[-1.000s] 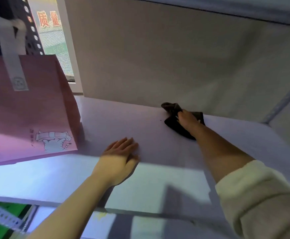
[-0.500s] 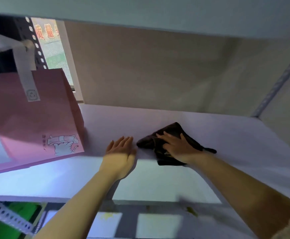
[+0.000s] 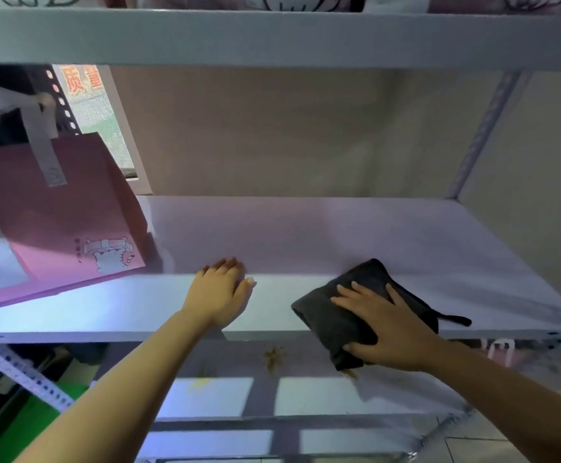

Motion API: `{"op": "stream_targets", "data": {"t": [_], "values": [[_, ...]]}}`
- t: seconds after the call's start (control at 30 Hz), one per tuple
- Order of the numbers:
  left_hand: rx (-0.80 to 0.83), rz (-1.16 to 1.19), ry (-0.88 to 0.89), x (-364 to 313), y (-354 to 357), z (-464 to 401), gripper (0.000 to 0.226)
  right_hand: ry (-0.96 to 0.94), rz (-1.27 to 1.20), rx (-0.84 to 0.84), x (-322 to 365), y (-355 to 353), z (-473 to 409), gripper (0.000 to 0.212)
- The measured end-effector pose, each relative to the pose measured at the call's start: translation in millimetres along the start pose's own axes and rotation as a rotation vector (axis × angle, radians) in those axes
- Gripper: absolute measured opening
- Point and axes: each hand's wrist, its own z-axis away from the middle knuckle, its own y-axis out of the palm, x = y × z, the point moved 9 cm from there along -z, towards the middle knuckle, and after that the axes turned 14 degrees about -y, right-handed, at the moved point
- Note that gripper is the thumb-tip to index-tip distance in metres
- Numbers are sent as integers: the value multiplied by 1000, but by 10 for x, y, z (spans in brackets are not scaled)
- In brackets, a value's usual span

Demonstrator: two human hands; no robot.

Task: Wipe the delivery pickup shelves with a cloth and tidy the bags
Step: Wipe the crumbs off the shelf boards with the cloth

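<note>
Dark grey folded cloth (image 3: 349, 315), just one, lies at the front edge of the white shelf board (image 3: 406, 235), lower right of frame, overhanging it. My right hand (image 3: 389, 329) presses it with fingers spread flat. My left hand (image 3: 220, 294) rests released, palm down, at centre. One pink paper bag (image 3: 65, 212) with white handles stands upper left.

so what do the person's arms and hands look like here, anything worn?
Both hands are bare: no gloves, rings or watch show on the left hand or the right hand. Both forearms are uncovered as far as the picture's edge; no sleeve is in view now. Fingernails look short and unpainted.
</note>
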Motion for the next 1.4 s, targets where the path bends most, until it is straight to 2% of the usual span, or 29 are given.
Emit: {"op": "stream_targets", "data": {"t": [0.1, 0.2, 0.3, 0.43, 0.53, 0.7, 0.8, 1.03, 1.17, 1.3, 1.4], "values": [[-53, 68, -23, -175, -18, 185, 37, 33, 95, 15, -251, 4, 313, 83], [-69, 71, -6, -424, 1, 410, 38, 57, 168, 6, -515, -41, 632, 73], [-49, 55, -13, -686, 64, 604, 53, 60, 110, 17, -709, -100, 905, 67], [-13, 39, -65, -964, 135, 787, 62, 87, -6, -31, -876, -214, 1175, 61], [52, 37, -84, -1183, 162, 923, 83, 105, -37, -49, -933, -310, 1362, 56], [96, 17, 32, -1711, 35, 1098, 98, 132, -159, -214, -901, -591, 1663, 47], [21, 65, 126, -1994, -236, 1066, 109, 137, -209, -376, -862, -835, 1826, 47], [-156, 146, 333, -2614, -1369, 1041, 85, 157, -185, -703, -510, -1731, 2141, 53], [-379, 83, 500, -2843, -2076, 1213, 56, 152, -176, -834, -224, -2251, 2293, 52], [-453, 152, 659, -3014, -2584, 1274, 53, 175, -92, -934, 39, -2687, 2504, 53], [-565, 125, 678, -3071, -2937, 1222, 53, 213, -18, -991, 184, -3027, 2684, 50]]}}
